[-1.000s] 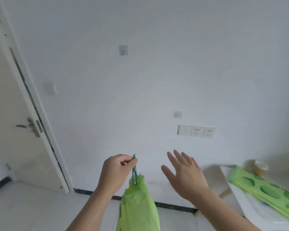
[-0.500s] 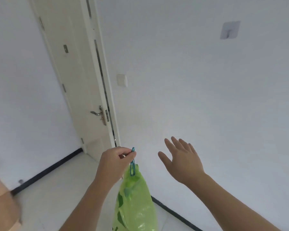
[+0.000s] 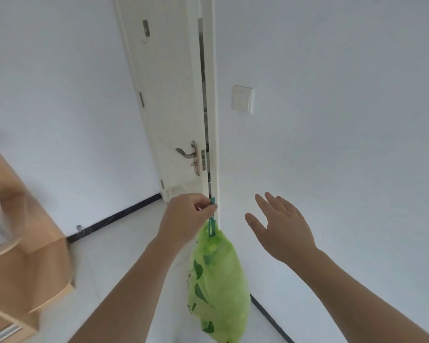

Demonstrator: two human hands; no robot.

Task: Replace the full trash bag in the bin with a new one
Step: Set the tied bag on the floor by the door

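Trash bag (image 3: 218,288) hangs pinched by left hand (image 3: 186,219).

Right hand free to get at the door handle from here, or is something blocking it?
Probably yes. The right hand is open and empty, and nothing stands between it and the door handle. The left hand holding the green trash bag by its drawstring hangs lower, so it should clear, but the distance is hard to judge.

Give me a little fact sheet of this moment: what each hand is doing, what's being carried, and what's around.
left hand: pinch grip on teal drawstring
right hand: open, empty, fingers spread
carried: full light-green plastic trash bag, cinched shut, hanging free above the floor
ahead: cream door with metal lever handle
far left: tan wooden cabinet
bin: not in view
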